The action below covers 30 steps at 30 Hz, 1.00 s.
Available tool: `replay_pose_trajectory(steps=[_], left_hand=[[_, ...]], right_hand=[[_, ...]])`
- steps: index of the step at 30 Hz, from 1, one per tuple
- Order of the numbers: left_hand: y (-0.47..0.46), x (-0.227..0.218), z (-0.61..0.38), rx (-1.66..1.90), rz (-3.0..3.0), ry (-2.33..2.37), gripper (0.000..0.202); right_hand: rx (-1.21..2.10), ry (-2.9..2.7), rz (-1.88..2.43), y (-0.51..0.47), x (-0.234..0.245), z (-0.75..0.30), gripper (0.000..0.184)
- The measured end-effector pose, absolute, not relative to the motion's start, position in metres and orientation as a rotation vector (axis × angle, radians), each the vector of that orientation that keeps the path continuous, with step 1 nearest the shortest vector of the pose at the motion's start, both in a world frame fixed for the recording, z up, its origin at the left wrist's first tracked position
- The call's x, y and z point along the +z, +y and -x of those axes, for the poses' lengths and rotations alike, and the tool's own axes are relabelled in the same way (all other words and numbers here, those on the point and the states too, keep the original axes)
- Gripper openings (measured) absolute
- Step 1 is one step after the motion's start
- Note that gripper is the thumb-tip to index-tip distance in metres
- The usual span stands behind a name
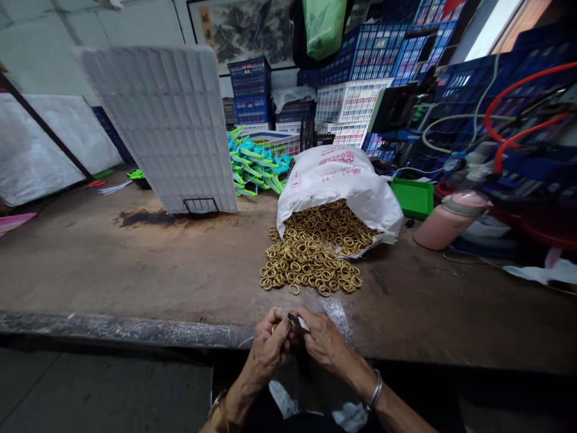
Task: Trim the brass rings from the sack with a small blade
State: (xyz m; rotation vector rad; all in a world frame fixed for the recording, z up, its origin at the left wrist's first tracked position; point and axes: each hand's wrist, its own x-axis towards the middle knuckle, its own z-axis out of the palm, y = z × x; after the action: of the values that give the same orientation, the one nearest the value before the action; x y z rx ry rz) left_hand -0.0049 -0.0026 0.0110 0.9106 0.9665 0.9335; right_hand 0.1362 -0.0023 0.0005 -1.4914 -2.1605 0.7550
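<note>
My left hand (269,346) is closed in a pinch on a small brass ring (274,326) at the near edge of the workbench. My right hand (322,340) is closed on a small dark tool with a pale tip (298,322), held against the ring. A silver bangle sits on my right wrist. Just beyond the hands, a heap of brass rings (315,258) spills from a white woven sack (338,180) lying on its side.
The brown workbench (135,264) has a worn metal front edge. A white compartment tray (166,126) stands upright at the back left. Green and blue plastic parts (255,162), a green tray (412,197), a pink flask (448,219) and stacked blue crates (250,90) crowd the back.
</note>
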Motion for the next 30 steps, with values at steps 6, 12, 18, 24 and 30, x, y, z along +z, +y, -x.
replay_pose_trajectory(steps=[6,12,18,24,30], left_hand=[[-0.01,0.01,0.01,0.949,-0.966,0.943,0.035],[-0.018,0.029,0.011,0.919,-0.863,0.747,0.028],[-0.009,0.017,0.012,0.948,-0.647,0.72,0.028],[-0.005,0.012,0.016,0.995,-0.553,0.728,0.02],[-0.001,0.012,0.021,0.942,-0.431,0.654,0.028]], right_hand=[[0.762,-2.254,1.482,0.004,-0.004,-0.141,0.025],[0.427,-2.211,1.863,0.022,-0.011,-0.142,0.022],[0.245,-2.046,2.013,0.044,-0.01,-0.126,0.011],[0.128,-2.059,2.081,0.058,-0.02,-0.124,0.014],[0.181,-2.029,2.061,0.056,-0.018,-0.128,0.012]])
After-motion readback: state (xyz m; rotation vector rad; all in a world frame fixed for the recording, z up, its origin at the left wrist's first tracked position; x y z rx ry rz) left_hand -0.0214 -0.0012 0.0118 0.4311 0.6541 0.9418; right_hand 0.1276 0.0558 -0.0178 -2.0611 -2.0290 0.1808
